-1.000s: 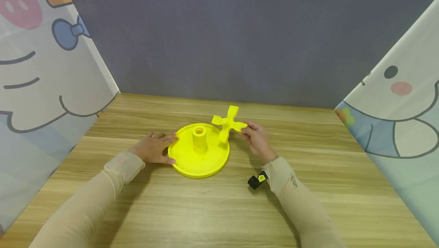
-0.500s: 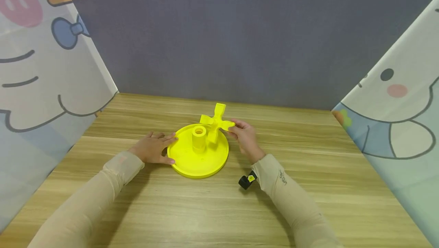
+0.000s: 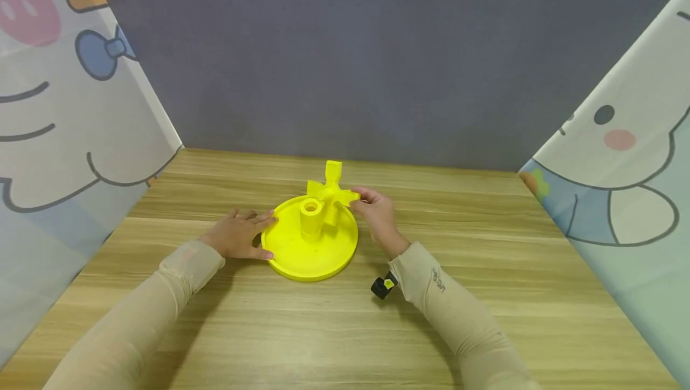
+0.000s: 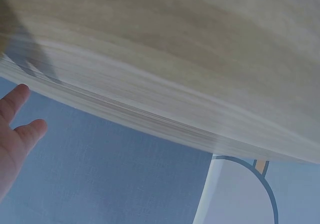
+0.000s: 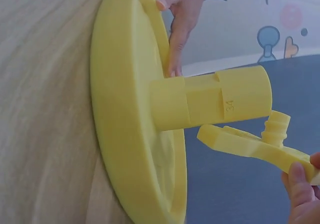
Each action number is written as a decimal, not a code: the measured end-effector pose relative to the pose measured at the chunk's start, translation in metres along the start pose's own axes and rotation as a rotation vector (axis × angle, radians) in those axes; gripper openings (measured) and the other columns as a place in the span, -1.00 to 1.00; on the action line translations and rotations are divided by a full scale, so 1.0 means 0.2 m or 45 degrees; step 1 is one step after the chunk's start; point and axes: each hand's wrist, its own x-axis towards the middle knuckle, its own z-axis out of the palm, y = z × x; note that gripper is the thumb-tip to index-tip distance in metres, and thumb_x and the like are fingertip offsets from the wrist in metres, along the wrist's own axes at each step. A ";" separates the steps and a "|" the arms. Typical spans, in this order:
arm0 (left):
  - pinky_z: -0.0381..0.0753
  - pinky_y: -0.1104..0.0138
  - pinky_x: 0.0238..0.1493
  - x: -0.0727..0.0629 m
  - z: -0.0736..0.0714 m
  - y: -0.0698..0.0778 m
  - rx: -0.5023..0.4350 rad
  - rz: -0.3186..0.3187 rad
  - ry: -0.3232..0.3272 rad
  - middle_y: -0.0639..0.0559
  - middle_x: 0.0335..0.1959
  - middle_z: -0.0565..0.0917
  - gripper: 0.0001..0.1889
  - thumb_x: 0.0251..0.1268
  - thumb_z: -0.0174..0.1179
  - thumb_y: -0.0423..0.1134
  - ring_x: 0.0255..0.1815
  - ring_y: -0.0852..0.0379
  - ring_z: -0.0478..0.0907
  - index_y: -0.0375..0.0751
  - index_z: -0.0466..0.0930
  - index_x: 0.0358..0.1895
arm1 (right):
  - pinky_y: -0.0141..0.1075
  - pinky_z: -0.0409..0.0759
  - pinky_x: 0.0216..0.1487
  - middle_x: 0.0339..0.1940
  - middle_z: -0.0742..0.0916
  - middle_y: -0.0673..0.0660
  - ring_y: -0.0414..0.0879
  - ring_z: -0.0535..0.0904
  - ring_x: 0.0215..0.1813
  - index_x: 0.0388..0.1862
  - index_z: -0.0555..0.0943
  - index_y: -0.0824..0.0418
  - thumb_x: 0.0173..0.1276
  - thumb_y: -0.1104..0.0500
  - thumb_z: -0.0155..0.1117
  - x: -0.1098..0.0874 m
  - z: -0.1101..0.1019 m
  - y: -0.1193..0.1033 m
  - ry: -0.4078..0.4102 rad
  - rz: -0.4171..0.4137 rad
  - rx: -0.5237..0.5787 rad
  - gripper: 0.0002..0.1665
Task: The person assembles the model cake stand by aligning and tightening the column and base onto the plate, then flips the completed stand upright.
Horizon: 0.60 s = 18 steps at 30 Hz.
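A round yellow base with a raised rim lies flat on the table, and a hollow upright post rises from its middle. Spread fingers of my left hand rest on the base's left rim. My right hand pinches one arm of a yellow cross-shaped piece, holding it tilted just behind and right of the post. The right wrist view shows a ribbed peg sticking out of the cross-shaped piece, close to the post's top end. "34" is marked on the post there.
The wood-grain table runs back to a dark grey panel. Cartoon-printed sheets stand at both sides. A black device is strapped at my right wrist, low over the table.
My right hand has moved left with the cross-shaped piece, bringing it from over the base's right rim to beside the post, tilted more. My left hand stays on the rim.
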 end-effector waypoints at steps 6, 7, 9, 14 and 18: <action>0.02 -0.35 0.27 0.00 -0.01 0.00 -0.011 0.013 0.002 -0.19 0.48 0.15 0.01 0.12 0.02 0.46 0.36 -0.40 0.19 -0.26 0.15 0.46 | -0.45 0.60 -0.22 -0.06 0.71 0.34 -0.04 0.63 -0.15 -0.05 0.65 0.47 0.19 0.45 0.25 -0.03 0.02 -0.01 -0.026 -0.179 -0.210 -0.69; 0.03 -0.35 0.26 0.00 -0.01 0.00 -0.011 0.015 0.004 -0.19 0.48 0.15 0.01 0.13 0.02 0.46 0.36 -0.40 0.19 -0.26 0.16 0.46 | -0.47 0.59 -0.26 -0.11 0.72 0.35 -0.06 0.63 -0.21 -0.06 0.66 0.47 0.19 0.45 0.26 -0.03 0.02 -0.01 -0.033 -0.227 -0.236 -0.69; 0.03 -0.35 0.26 0.00 -0.01 0.00 -0.012 0.019 0.009 -0.19 0.48 0.15 0.01 0.13 0.02 0.46 0.36 -0.40 0.19 -0.26 0.16 0.46 | -0.50 0.50 -0.39 -0.28 0.73 0.36 -0.15 0.55 -0.41 -0.09 0.66 0.49 0.18 0.47 0.25 -0.04 0.02 -0.01 -0.062 -0.362 -0.292 -0.71; 0.03 -0.36 0.26 0.00 -0.01 0.00 -0.009 0.016 0.006 -0.18 0.48 0.15 0.01 0.12 0.01 0.46 0.36 -0.40 0.19 -0.25 0.16 0.46 | -0.46 0.27 -0.57 -0.65 0.59 0.26 -0.26 0.23 -0.62 -0.20 0.67 0.53 0.13 0.54 0.20 -0.04 0.01 0.00 -0.145 -0.813 -0.422 -0.76; 0.03 -0.36 0.25 0.00 0.00 0.00 -0.007 0.014 0.005 -0.17 0.48 0.15 0.01 0.13 0.02 0.46 0.35 -0.41 0.20 -0.25 0.15 0.46 | -0.42 0.41 -0.52 -0.42 0.72 0.29 -0.16 0.39 -0.57 -0.26 0.69 0.51 0.07 0.58 0.20 -0.05 0.01 0.01 -0.170 -1.107 -0.552 -0.76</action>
